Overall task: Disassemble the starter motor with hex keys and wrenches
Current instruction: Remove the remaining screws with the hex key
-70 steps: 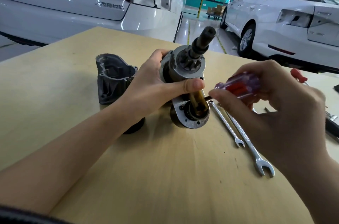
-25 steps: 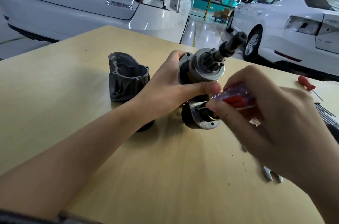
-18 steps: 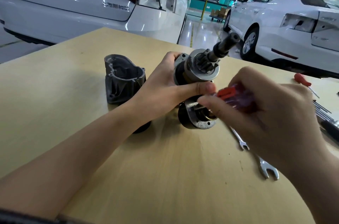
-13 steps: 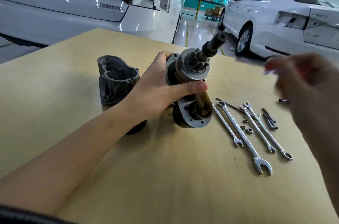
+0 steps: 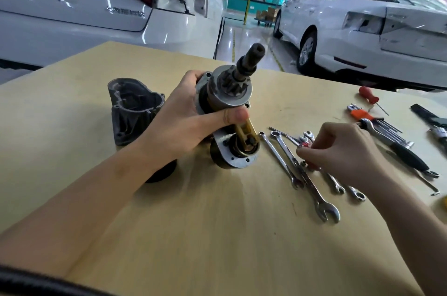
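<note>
The starter motor stands tilted on the wooden table, its pinion gear and shaft pointing up and away. My left hand grips it around the gear end, thumb across the front. Below the thumb, a brass-coloured lever runs down into the round solenoid end. My right hand is low over the table to the right, fingers curled round a red-and-clear-handled screwdriver that lies among the wrenches. The removed dark nose housing sits left of the motor.
Several combination wrenches lie in a row right of the motor. Farther right are a hex key set in an orange holder, a black-handled ratchet and a small red screwdriver. White cars stand beyond the table's far edge.
My right hand has drawn the screwdriver away from the solenoid end and lowered it onto the wrenches at the right. My left hand keeps its grip on the motor.
</note>
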Demonstrator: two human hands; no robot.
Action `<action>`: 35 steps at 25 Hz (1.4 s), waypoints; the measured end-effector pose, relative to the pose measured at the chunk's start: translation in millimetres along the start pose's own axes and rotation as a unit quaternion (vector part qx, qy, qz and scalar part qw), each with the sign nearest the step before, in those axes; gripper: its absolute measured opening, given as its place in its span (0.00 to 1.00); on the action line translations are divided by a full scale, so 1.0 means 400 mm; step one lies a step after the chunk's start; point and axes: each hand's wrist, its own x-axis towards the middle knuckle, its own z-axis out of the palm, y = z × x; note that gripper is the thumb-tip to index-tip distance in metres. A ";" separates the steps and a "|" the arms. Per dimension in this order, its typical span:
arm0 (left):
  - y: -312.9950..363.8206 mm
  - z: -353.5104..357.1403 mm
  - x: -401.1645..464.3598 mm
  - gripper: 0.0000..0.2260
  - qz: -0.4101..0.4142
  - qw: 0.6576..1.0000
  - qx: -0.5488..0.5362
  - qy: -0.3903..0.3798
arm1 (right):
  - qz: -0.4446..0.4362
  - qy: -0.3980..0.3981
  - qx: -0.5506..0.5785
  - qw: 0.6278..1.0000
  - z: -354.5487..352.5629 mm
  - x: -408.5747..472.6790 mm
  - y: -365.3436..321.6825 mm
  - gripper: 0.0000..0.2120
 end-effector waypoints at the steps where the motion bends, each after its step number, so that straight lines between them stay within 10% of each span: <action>1: -0.001 0.000 0.000 0.35 0.000 1.000 -0.001 0.000 | -0.005 -0.008 -0.010 1.000 0.004 0.000 0.001 0.11; 6: -0.004 0.000 0.001 0.35 0.003 1.000 -0.002 -0.001 | -0.006 -0.046 0.055 0.997 -0.012 0.022 0.023 0.13; 10: -0.002 -0.001 0.001 0.36 0.011 1.000 0.010 -0.003 | 0.029 0.073 0.097 0.992 -0.069 0.079 0.093 0.10; 18: 0.002 -0.003 -0.001 0.38 0.023 1.000 0.020 -0.005 | 0.139 0.083 -0.048 0.986 -0.104 0.116 0.205 0.07; 26: -0.002 -0.004 -0.003 0.36 0.018 1.000 0.018 0.002 | -0.025 -0.074 -0.113 0.990 0.058 0.094 0.136 0.16; 35: -0.001 0.053 0.006 0.27 -0.005 0.992 0.040 0.118 | 0.019 -0.007 -0.108 0.994 0.045 0.108 0.147 0.14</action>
